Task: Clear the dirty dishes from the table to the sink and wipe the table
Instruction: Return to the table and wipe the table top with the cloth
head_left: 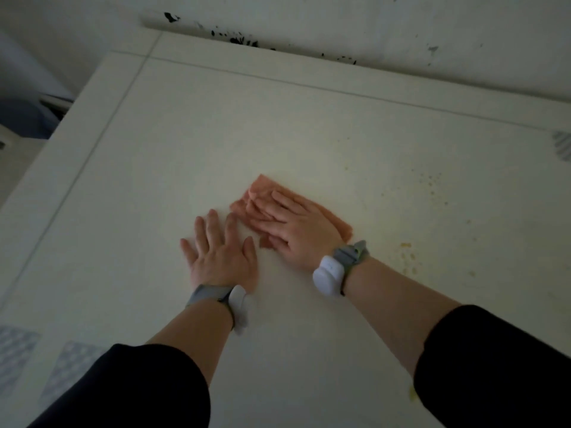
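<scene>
The cloth [335,222] lies near the middle of the bench [216,134], pressed under the right grip [296,230], whose fingers are straight, not curled. The left grip [221,254] rests flat just beside it. Soft, light and limp, the cloth would likely bunch if pinched, so flat palm pressure suits.

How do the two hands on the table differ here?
The right hand presses flat on the pink cloth; the left hand rests on the bare table beside it. The right hand reaches farther across the table than the left hand. Both are spread flat and wear a grey wrist strap.
</scene>
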A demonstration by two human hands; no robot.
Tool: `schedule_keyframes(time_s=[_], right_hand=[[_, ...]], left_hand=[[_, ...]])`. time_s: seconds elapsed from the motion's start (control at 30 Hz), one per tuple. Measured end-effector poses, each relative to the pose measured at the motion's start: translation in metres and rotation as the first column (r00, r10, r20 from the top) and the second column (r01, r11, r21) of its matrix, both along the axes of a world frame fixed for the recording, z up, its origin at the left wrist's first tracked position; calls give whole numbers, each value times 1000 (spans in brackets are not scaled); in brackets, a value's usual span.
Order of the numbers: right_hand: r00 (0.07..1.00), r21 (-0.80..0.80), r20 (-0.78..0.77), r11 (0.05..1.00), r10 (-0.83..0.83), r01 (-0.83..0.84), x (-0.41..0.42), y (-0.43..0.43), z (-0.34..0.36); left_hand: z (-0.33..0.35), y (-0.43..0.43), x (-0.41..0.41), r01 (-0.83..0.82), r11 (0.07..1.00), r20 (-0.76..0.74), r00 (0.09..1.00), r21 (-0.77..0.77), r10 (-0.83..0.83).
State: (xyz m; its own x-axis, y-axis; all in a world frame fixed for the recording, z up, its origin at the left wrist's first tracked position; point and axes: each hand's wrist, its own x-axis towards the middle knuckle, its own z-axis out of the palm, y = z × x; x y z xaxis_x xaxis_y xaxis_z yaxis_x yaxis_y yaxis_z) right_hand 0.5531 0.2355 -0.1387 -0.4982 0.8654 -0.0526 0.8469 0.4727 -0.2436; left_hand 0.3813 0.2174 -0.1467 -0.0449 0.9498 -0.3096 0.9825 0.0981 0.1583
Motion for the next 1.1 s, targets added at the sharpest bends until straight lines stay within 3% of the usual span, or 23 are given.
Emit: schedule_keyframes(time_s=[0.1,0.23,0.37,0.43,0.5,0.57,0.63,0.67,0.73,0.83,0.93,1.1], right_hand=[[1000,25,25,1000,-8,8,27,36,1],[937,68,29,936,-347,345,66,97,-1],[620,-66,35,617,-784,784,96,126,-9],[474,-103,40,469,-879,877,83,124,-8],[426,-38,43,425,-904,905,50,109,-5],[570,9,9,570,-822,822,11,86,-2],[822,2,-8,822,-570,570,-32,67,-2],[903,8,7,903,-429,429,-44,63,0],[974,14,30,974,-226,226,-46,75,6],[991,37,105,996,-79,75,-19,112,10],[958,9,91,963,-270,270,19,150,12],[787,5,142,796,-600,606,93,177,6]], left_hand=[[2,-1,1,7,1000,-27,1000,15,-7],[3,-3,0,-1,999,-38,999,37,3],[3,-4,1,9,999,-32,999,43,-7],[3,-5,2,18,999,-34,999,49,-16],[3,-4,1,15,999,-25,1000,38,-14],[4,-3,3,10,1000,-14,1000,16,-10],[5,-2,1,1,1000,-17,1000,-12,-1],[5,-2,2,0,1000,-14,1000,-19,-1],[6,-2,1,-7,1000,-13,1000,-12,7],[5,-2,2,-8,1000,-15,1000,17,8],[2,-3,3,-10,999,-20,1000,35,11],[-1,-2,-1,-5,999,-27,1000,50,6]])
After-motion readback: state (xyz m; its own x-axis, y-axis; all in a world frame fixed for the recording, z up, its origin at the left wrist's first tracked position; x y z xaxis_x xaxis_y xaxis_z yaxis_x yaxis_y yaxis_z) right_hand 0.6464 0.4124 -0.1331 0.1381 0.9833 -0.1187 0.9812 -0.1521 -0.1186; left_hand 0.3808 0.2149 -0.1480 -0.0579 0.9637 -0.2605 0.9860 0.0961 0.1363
